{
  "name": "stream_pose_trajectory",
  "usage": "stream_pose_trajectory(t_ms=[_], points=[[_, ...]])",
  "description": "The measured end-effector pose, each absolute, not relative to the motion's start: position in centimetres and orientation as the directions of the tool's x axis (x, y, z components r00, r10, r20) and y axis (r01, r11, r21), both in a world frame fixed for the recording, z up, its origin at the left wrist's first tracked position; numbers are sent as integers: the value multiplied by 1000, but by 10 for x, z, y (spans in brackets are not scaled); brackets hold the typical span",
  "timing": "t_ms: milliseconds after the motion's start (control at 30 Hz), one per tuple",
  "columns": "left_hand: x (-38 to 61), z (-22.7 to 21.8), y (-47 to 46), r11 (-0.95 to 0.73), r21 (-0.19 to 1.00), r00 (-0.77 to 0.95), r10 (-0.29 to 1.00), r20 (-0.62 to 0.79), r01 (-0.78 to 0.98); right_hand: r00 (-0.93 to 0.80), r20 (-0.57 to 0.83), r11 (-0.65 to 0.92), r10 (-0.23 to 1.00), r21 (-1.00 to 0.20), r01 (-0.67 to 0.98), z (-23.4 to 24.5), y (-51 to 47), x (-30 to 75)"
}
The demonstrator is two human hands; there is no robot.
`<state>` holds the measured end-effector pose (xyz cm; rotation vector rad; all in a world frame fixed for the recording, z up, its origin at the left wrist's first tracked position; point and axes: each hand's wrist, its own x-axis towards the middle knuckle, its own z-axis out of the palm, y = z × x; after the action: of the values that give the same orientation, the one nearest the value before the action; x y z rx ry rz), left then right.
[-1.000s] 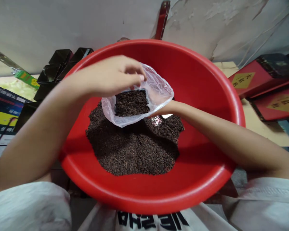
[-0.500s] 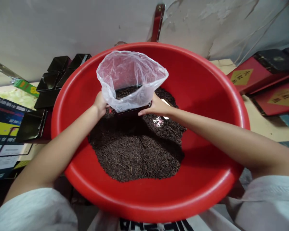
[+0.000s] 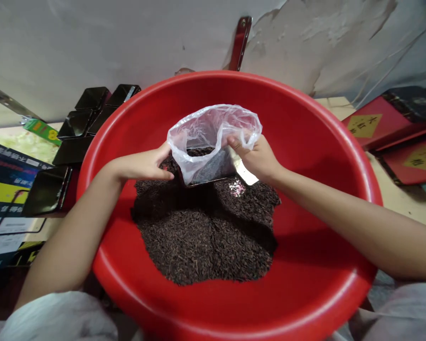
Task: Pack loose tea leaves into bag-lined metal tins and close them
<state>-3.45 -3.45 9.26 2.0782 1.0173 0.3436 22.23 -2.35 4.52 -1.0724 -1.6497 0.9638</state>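
Observation:
A clear plastic bag (image 3: 195, 163) lines a dark tin, its mouth spread open above the rim. Dark leaves that look like loose tea (image 3: 202, 237) lie inside it and in a heap below. My right hand (image 3: 259, 154) is closed on the bag's right edge, thumb bent over the plastic. At the bag's left side, my left hand (image 3: 152, 163) has its thumb stretched out and apart from the fingers, whose tips are partly hidden behind the plastic. The tin stands within the large red basin (image 3: 315, 189), and most of its body is hidden.
Several dark open tins (image 3: 46, 189) stand left of the basin, near a green packet (image 3: 41, 130) and a printed box (image 3: 7, 208). Red tins (image 3: 372, 125) with yellow labels lie at the right. A dark red strip (image 3: 240, 43) leans on the wall behind.
Both hands have left their hold low on the tin. My right hand has moved up to grasp the bag's edge, my left has opened beside it, and the bag's mouth sits lower.

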Motion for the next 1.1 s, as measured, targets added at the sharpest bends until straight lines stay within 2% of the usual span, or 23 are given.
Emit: stream_pose_trajectory(t_ms=[67, 133, 233, 333, 433, 533, 633, 767, 867, 967, 1100], points=[[-28, 93, -44, -417, 677, 619, 782, -73, 607, -188, 161, 189, 969, -972, 141, 47, -24, 221], [-15, 90, -53, -400, 606, 503, 864, -1, 688, -176, 98, 110, 980, -992, 57, 50, -26, 221], [4, 84, -59, -334, 426, 289, 943, 167, 841, -192, 59, 63, 980, -998, 12, 58, -30, 223], [13, 80, -58, -282, 296, 218, 948, 232, 913, -278, 29, 30, 960, -1000, -1, 65, -35, 224], [15, 72, -56, -271, 360, 203, 955, 216, 893, -366, 61, 40, 929, -997, -64, 65, -39, 220], [18, 62, -59, -245, 533, 84, 948, 307, 810, -366, 83, 51, 927, -994, -94, 60, -43, 214], [22, 54, -61, -241, 601, 16, 935, 355, 762, -422, 96, 80, 901, -995, -56, 55, -47, 210], [23, 50, -60, -268, 616, 45, 934, 353, 741, -515, 227, 301, 826, -951, 64, 47, -53, 208], [25, 49, -60, -292, 669, 37, 929, 368, 683, -462, 298, 420, 835, -888, 187, 42, -56, 206], [30, 51, -68, -305, 703, 40, 929, 367, 643, -378, 314, 403, 871, -897, 182, 42, -56, 205], [33, 62, -78, -359, 695, 188, 931, 313, 623, -360, 185, 230, 915, -969, 86, 46, -53, 205]])
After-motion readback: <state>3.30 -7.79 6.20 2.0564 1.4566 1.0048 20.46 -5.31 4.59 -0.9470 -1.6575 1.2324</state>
